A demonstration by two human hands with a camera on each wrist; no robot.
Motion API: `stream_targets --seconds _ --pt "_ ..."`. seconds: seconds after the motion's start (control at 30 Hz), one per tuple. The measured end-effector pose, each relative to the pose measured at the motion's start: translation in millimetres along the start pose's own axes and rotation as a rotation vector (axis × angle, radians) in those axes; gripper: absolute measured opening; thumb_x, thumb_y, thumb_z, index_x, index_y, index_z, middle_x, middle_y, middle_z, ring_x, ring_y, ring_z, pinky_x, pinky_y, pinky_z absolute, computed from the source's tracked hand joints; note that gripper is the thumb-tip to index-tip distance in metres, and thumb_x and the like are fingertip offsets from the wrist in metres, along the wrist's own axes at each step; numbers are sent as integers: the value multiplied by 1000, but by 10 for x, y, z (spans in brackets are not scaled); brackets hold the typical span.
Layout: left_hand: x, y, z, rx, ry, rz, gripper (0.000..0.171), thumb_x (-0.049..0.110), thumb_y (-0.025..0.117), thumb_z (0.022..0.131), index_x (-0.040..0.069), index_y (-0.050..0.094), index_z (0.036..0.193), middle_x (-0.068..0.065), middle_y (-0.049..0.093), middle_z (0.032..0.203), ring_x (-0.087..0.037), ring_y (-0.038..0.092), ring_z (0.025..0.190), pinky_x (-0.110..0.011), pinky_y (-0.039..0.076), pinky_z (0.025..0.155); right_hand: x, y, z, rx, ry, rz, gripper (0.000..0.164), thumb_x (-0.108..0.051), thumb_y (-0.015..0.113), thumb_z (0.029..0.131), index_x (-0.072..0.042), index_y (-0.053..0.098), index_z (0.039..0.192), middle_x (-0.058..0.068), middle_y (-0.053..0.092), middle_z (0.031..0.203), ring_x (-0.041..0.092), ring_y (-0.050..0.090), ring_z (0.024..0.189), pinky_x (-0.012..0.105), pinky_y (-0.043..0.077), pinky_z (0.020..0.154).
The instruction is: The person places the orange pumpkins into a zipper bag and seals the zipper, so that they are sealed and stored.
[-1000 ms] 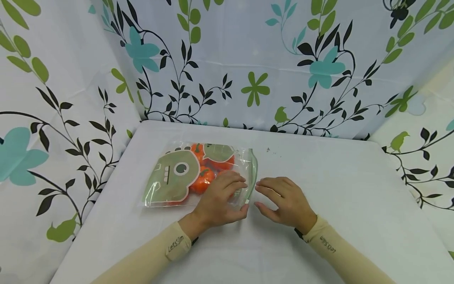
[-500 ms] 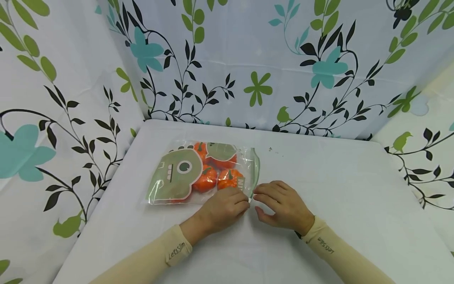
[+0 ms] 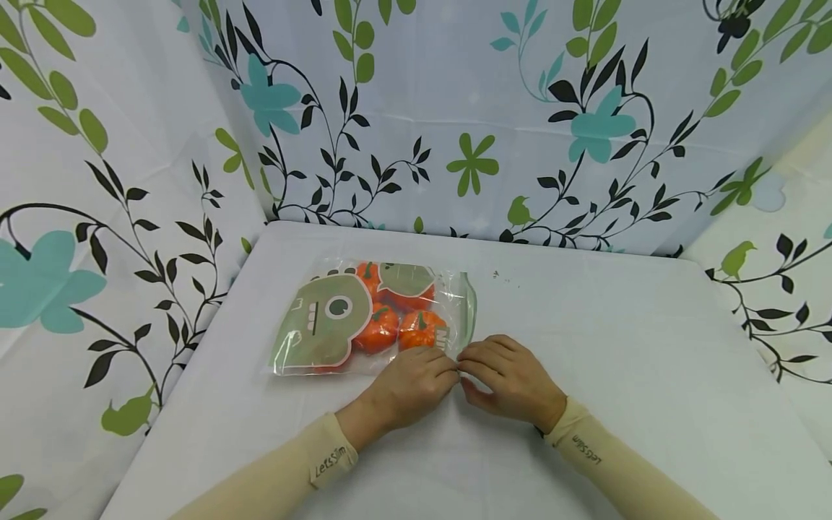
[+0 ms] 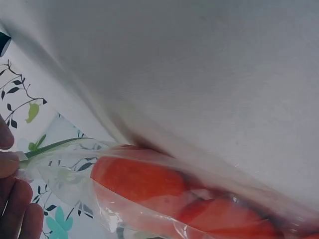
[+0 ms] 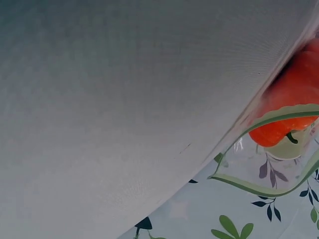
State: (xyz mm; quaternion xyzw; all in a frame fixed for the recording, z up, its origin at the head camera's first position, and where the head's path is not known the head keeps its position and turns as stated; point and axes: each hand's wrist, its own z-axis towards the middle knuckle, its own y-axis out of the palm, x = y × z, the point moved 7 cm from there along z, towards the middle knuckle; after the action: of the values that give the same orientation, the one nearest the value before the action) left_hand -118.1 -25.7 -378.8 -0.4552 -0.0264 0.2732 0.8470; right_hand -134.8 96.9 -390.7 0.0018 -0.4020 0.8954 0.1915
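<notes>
A clear zip bag (image 3: 318,321) with a green one-eyed monster print lies flat. Small orange pumpkins (image 3: 379,328) with green stems show through it. Along its right end runs a green zip strip (image 3: 470,307); in the right wrist view two green edges (image 5: 269,190) stand apart, so the mouth gapes. My left hand (image 3: 408,386) pinches the near corner of that end. Against its fingertips, my right hand (image 3: 510,383) has curled fingers and thumb on the same corner. A small white tab (image 4: 21,156) sits by the fingers in the left wrist view. The pinched corner is hidden from above.
A white cloth covers the table (image 3: 617,347). Behind it and on both sides hangs a curtain (image 3: 403,72) printed with leaves, flowers and birds. Small dark specks (image 3: 496,274) mark the cloth beyond the bag.
The left hand has slid off the bag's face toward me to its near corner, uncovering a pumpkin. The right hand has come left and nearer until its fingertips meet the left hand.
</notes>
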Motion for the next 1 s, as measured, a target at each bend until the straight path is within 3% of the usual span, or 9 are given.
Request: stream_targets --seconds 0.43,0.87,1.0 --pt "-58 -145 58 102 -150 -138 10 5 76 78 11 78 86 4 72 85 -11 69 78 -23 55 73 -24 -43 73 3 31 7 26 -20 58 96 -4 78 101 6 75 99 20 71 86 39 56 77" --pt "-67 -210 96 129 -173 -166 11 5 76 76 10 79 86 3 74 88 -11 70 81 -22 55 77 1 -83 157 -35 51 -13 25 -22 60 95 -6 79 99 5 72 97 20 70 81 38 56 75" --pt "-72 -245 89 148 -184 -178 11 4 77 75 10 77 84 3 73 85 -12 70 79 -23 55 77 48 -59 180 -74 68 -15 20 -20 69 89 -6 79 97 5 73 96 20 70 81 37 56 76"
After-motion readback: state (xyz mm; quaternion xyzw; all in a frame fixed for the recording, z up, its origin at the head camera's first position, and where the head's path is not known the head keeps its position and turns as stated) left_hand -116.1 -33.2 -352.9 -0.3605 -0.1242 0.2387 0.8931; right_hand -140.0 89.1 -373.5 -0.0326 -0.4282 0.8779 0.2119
